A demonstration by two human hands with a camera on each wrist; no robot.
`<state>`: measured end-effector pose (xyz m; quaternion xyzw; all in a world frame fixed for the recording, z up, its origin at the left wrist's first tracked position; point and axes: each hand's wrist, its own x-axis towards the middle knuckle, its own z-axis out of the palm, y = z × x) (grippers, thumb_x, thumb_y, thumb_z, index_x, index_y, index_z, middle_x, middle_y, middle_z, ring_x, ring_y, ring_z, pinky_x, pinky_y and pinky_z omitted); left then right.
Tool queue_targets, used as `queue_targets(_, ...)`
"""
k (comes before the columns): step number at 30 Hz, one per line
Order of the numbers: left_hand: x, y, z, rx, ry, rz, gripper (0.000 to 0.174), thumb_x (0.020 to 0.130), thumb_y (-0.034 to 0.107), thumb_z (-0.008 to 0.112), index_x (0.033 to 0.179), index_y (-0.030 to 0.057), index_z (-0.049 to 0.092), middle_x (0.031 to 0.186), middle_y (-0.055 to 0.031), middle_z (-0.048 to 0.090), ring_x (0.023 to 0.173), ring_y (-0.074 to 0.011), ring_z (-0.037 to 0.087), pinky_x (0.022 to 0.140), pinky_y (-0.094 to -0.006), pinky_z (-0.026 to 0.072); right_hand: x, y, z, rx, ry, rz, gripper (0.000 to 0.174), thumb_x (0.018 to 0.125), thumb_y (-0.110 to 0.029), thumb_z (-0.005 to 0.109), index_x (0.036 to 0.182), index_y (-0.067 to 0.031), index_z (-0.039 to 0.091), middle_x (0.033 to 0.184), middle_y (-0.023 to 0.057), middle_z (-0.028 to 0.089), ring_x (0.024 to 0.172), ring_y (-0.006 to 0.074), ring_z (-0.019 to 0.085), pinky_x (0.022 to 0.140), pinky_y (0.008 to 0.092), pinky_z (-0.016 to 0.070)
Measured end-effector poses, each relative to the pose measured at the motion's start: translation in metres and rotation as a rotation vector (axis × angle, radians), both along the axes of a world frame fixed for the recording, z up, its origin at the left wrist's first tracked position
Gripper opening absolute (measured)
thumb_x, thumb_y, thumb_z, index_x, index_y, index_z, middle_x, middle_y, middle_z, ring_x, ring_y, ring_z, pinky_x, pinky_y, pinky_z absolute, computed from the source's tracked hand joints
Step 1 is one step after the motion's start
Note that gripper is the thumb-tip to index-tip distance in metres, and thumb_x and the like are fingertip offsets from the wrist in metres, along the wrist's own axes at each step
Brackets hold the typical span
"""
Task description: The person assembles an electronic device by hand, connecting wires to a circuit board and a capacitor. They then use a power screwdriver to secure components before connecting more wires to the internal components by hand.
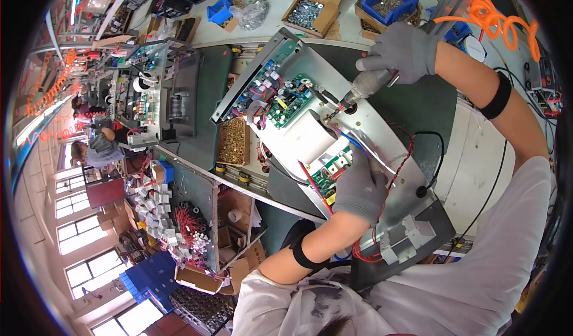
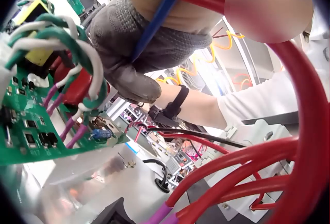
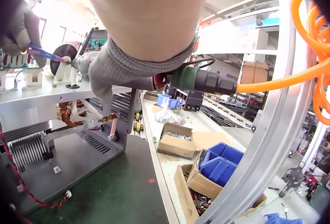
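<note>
My gloved right hand (image 1: 406, 52) grips a pneumatic screwdriver (image 1: 373, 85) whose bit points down at the foot of a large white cylinder (image 1: 306, 137). In the right wrist view, the tool's green and black rear end (image 3: 201, 81) sticks out behind the glove, joined to an orange air hose. My gloved left hand (image 1: 361, 186) pinches a blue wire (image 2: 157, 26); the wire's purple-sleeved end (image 3: 44, 53) reaches toward the screwdriver tip. Both hands are over an open metal chassis (image 1: 382, 139) fitted with green circuit boards (image 1: 290, 110). Red cables (image 2: 247, 167) loop close beside the left hand.
Boxes of screws (image 1: 304, 14) and a blue bin (image 1: 391, 1) stand along the back of the bench. A carton of brass parts (image 1: 233, 142) sits left of the chassis. A coiled orange hose (image 1: 495, 13) hangs at upper right, near a metal post (image 3: 258, 105).
</note>
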<state>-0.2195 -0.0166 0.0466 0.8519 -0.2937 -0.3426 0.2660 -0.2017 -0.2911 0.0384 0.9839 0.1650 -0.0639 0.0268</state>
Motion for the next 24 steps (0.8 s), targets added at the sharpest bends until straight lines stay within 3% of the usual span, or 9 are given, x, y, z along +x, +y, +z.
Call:
queue_targets(5,0.01,0.016,-0.009,-0.026,0.077,-0.01,0.041,0.095,0.021,0.04,0.123,-0.0093,0.036,0.065,-0.0133,0.064,0.055,-0.0218,0.064,0.051,-0.0309,0.0495,-0.032,-0.015,-0.007,-0.044,-0.102,-0.099,0.064,0.055,-0.024,0.075,0.114,-0.0193,0.052,0.082,0.0047,0.057,0.079,0.0267,0.059,0.064,0.0399,0.046)
queue_targets(8,0.018,0.016,0.002,0.076,-0.021,-0.131,0.049,0.093,0.021,0.038,0.13,-0.0103,0.031,0.067,-0.022,0.061,0.06,-0.0365,0.062,0.058,-0.0426,0.0494,-0.077,-0.041,-0.014,0.128,-0.375,-0.12,0.061,0.053,-0.019,0.074,0.11,-0.015,0.054,0.079,0.0056,0.057,0.074,0.0285,0.058,0.062,0.0403,0.0452)
queue_targets(10,0.023,0.018,0.025,0.05,0.011,-0.129,0.044,0.091,0.023,0.04,0.121,-0.0087,0.039,0.079,-0.0268,0.06,0.068,-0.0423,0.059,0.065,-0.0478,0.048,-0.11,-0.028,0.003,0.095,-0.249,-0.275,0.06,0.05,-0.016,0.074,0.107,-0.0133,0.056,0.076,0.0065,0.057,0.07,0.0297,0.056,0.059,0.0405,0.0433)
queue_targets(13,0.017,0.031,0.057,-0.047,-0.216,-0.149,0.04,0.089,0.026,0.046,0.116,-0.0041,0.046,0.096,-0.0245,0.059,0.083,-0.0402,0.06,0.073,-0.048,0.0479,-0.154,0.002,0.027,0.095,-0.19,-0.358,0.063,0.047,-0.016,0.073,0.107,-0.0113,0.056,0.072,0.0074,0.056,0.066,0.0303,0.056,0.056,0.0405,0.0409)
queue_targets(15,0.013,0.033,0.072,-0.53,-0.661,-0.242,0.043,0.084,0.03,0.053,0.114,0.0,0.05,0.107,-0.0189,0.056,0.095,-0.0366,0.057,0.081,-0.0477,0.0464,-0.166,0.044,0.067,0.11,-0.187,-0.4,0.061,0.046,-0.018,0.074,0.104,-0.0104,0.057,0.069,0.0076,0.054,0.063,0.0305,0.054,0.054,0.0402,0.0391)
queue_targets(16,0.01,0.035,0.085,-0.536,-0.664,-0.239,0.043,0.084,0.03,0.053,0.114,0.0,0.05,0.107,-0.0189,0.056,0.095,-0.0366,0.057,0.081,-0.0477,0.0464,-0.166,0.071,0.09,0.124,-0.186,-0.407,0.06,0.045,-0.02,0.075,0.102,-0.0101,0.058,0.066,0.0077,0.052,0.06,0.0303,0.053,0.053,0.0399,0.038)
queue_targets(18,0.003,0.041,0.107,-0.655,-1.069,-0.45,0.044,0.077,0.031,0.061,0.111,0.0039,0.052,0.1,-0.0142,0.057,0.096,-0.0325,0.055,0.083,-0.0453,0.0463,-0.173,0.117,0.122,0.092,-0.203,-0.396,0.061,0.042,-0.024,0.076,0.099,-0.0098,0.058,0.064,0.0069,0.05,0.058,0.0291,0.051,0.053,0.0399,0.0359)
queue_targets(22,-0.025,0.075,0.104,-0.603,-0.906,-0.368,0.044,0.074,0.028,0.064,0.112,0.0086,0.053,0.099,-0.0112,0.057,0.091,-0.0299,0.059,0.079,-0.0419,0.0492,-0.163,0.214,0.185,0.06,-0.275,-0.419,0.053,0.044,-0.026,0.074,0.092,-0.0072,0.059,0.071,0.0085,0.049,0.066,0.0283,0.053,0.054,0.0399,0.0357)
queue_targets(24,0.009,0.096,0.125,-0.394,-0.282,-0.638,0.047,0.073,0.025,0.065,0.116,0.0114,0.052,0.093,-0.0104,0.058,0.082,-0.026,0.063,0.071,-0.0384,0.051,-0.162,0.253,0.197,-0.09,-0.416,-0.429,0.04,0.052,-0.019,0.077,0.085,-0.0055,0.058,0.083,0.0107,0.054,0.074,0.0302,0.057,0.064,0.0403,0.0445)
